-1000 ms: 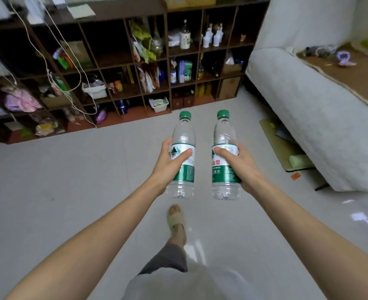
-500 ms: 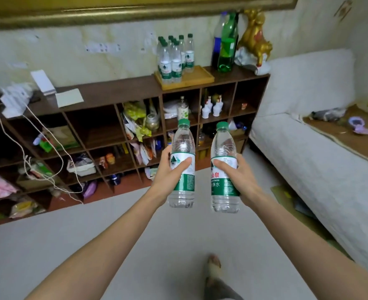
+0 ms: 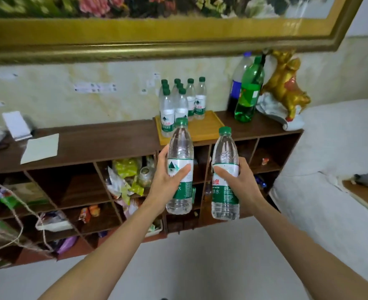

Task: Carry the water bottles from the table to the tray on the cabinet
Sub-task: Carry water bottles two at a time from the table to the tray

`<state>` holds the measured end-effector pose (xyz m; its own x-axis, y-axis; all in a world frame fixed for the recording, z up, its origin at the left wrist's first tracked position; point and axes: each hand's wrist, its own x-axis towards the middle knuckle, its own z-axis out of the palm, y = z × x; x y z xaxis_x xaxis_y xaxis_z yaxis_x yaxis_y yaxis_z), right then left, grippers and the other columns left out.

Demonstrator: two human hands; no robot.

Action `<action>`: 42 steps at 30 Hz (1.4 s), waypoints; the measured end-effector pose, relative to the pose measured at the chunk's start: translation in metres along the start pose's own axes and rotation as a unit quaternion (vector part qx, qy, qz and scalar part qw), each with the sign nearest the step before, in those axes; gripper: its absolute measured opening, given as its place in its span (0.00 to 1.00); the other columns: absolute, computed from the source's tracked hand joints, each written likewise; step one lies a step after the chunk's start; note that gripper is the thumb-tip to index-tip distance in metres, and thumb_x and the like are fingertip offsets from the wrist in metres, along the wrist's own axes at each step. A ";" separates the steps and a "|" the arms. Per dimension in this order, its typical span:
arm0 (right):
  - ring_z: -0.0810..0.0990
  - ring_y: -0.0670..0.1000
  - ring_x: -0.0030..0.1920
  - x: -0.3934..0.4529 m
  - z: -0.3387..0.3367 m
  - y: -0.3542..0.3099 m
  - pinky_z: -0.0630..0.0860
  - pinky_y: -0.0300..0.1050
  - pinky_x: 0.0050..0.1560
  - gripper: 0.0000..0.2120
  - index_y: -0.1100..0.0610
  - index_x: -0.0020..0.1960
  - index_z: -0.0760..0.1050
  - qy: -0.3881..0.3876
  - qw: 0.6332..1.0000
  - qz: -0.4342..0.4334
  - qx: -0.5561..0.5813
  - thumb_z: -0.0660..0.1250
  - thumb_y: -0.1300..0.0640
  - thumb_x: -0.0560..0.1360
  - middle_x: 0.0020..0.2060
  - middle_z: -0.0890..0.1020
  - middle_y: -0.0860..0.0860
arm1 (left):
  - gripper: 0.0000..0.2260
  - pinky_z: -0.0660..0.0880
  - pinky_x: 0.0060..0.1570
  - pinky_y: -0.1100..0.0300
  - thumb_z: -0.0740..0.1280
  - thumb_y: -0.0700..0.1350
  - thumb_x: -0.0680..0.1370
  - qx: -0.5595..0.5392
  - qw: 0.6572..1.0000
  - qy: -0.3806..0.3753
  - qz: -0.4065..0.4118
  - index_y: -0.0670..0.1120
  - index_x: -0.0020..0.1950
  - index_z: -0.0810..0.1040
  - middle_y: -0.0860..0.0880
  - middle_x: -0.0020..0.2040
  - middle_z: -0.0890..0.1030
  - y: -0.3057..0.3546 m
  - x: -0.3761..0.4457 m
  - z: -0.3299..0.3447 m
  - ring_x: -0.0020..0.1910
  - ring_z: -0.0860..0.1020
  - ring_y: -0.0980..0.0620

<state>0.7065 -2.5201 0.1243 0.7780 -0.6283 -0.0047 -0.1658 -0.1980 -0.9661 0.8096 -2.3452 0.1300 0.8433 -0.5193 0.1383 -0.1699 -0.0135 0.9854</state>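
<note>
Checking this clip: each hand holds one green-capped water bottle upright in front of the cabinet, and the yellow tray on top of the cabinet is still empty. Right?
Not quite. The tray is not empty: the head view shows a cluster of green-capped bottles already standing on its left part. The rest holds: the left hand and right hand each hold one bottle upright in front of the cabinet.
</note>
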 end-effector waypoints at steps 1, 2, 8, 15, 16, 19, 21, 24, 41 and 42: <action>0.82 0.52 0.51 0.025 -0.001 -0.001 0.79 0.59 0.54 0.29 0.48 0.61 0.67 0.002 1.000 -0.004 -0.005 0.74 0.41 0.67 0.52 0.81 0.48 | 0.33 0.65 0.70 0.54 0.70 0.50 0.76 0.002 1.000 -0.007 0.009 0.59 0.76 0.57 0.57 0.75 0.62 -0.002 0.024 0.004 0.74 0.62 0.55; 0.82 0.52 0.52 0.050 -0.001 -0.002 0.79 0.57 0.54 0.26 0.49 0.61 0.67 0.006 1.000 -0.008 -0.013 0.74 0.43 0.69 0.52 0.81 0.48 | 0.34 0.65 0.71 0.51 0.71 0.50 0.75 0.005 1.000 -0.011 0.014 0.59 0.76 0.57 0.57 0.75 0.63 -0.002 0.049 0.008 0.74 0.62 0.55; 0.82 0.49 0.51 0.173 0.001 -0.007 0.79 0.48 0.52 0.26 0.49 0.64 0.67 0.039 0.999 -0.028 -0.003 0.75 0.49 0.70 0.52 0.81 0.48 | 0.32 0.71 0.66 0.45 0.73 0.44 0.74 -0.007 0.999 -0.027 0.030 0.69 0.65 0.60 0.53 0.69 0.71 -0.021 0.188 0.023 0.67 0.73 0.53; 0.81 0.43 0.47 0.283 -0.016 -0.019 0.78 0.39 0.44 0.24 0.51 0.61 0.67 0.075 0.997 -0.022 0.027 0.75 0.54 0.71 0.48 0.81 0.45 | 0.35 0.71 0.66 0.43 0.74 0.47 0.72 -0.014 0.998 -0.046 0.027 0.64 0.70 0.57 0.49 0.70 0.71 -0.030 0.304 0.057 0.67 0.73 0.50; 0.81 0.42 0.47 0.296 -0.019 -0.018 0.77 0.36 0.43 0.24 0.51 0.61 0.67 0.069 0.997 -0.021 0.024 0.75 0.54 0.71 0.48 0.81 0.44 | 0.35 0.71 0.66 0.43 0.74 0.45 0.73 -0.014 0.999 -0.045 0.025 0.62 0.70 0.56 0.48 0.70 0.71 -0.032 0.315 0.063 0.67 0.73 0.49; 0.81 0.41 0.48 0.337 -0.029 -0.012 0.78 0.36 0.45 0.26 0.52 0.63 0.68 0.046 0.999 -0.026 0.007 0.76 0.55 0.70 0.49 0.81 0.44 | 0.36 0.69 0.69 0.47 0.72 0.40 0.74 -0.004 0.999 -0.040 0.029 0.61 0.70 0.54 0.48 0.71 0.70 -0.040 0.345 0.083 0.68 0.72 0.50; 0.81 0.42 0.50 0.368 -0.033 -0.006 0.78 0.42 0.51 0.28 0.53 0.64 0.67 0.022 0.999 -0.032 -0.001 0.76 0.56 0.69 0.51 0.81 0.45 | 0.37 0.66 0.69 0.62 0.72 0.37 0.74 0.003 0.999 -0.027 0.034 0.61 0.71 0.52 0.52 0.73 0.66 -0.046 0.363 0.096 0.71 0.68 0.54; 0.81 0.42 0.50 0.415 -0.039 0.004 0.78 0.46 0.55 0.27 0.51 0.62 0.66 -0.031 0.999 -0.038 -0.007 0.76 0.59 0.69 0.51 0.81 0.45 | 0.39 0.62 0.57 0.84 0.71 0.35 0.74 0.012 0.999 0.026 0.033 0.57 0.74 0.50 0.58 0.73 0.60 -0.052 0.391 0.117 0.71 0.61 0.62; 0.77 0.43 0.54 0.539 -0.030 0.028 0.76 0.45 0.57 0.34 0.48 0.61 0.65 -0.250 0.961 -0.092 -0.075 0.80 0.60 0.63 0.48 0.77 0.38 | 0.40 0.65 0.66 0.70 0.73 0.38 0.74 0.145 0.970 0.192 -0.029 0.55 0.75 0.50 0.59 0.70 0.62 -0.082 0.444 0.148 0.67 0.63 0.69; 0.78 0.43 0.54 0.539 -0.030 0.032 0.76 0.45 0.57 0.34 0.47 0.61 0.65 -0.252 0.960 -0.089 -0.078 0.81 0.60 0.63 0.49 0.78 0.38 | 0.40 0.67 0.69 0.62 0.73 0.39 0.73 0.149 0.969 0.194 -0.032 0.59 0.73 0.50 0.56 0.71 0.65 -0.087 0.441 0.146 0.68 0.66 0.63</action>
<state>1.1022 -2.8878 0.0983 0.9906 -0.1369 -0.0046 -0.0600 -0.4034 -0.9131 1.1215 -2.6981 0.0907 0.9756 -0.1489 0.1615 -0.2012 -0.3111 0.9288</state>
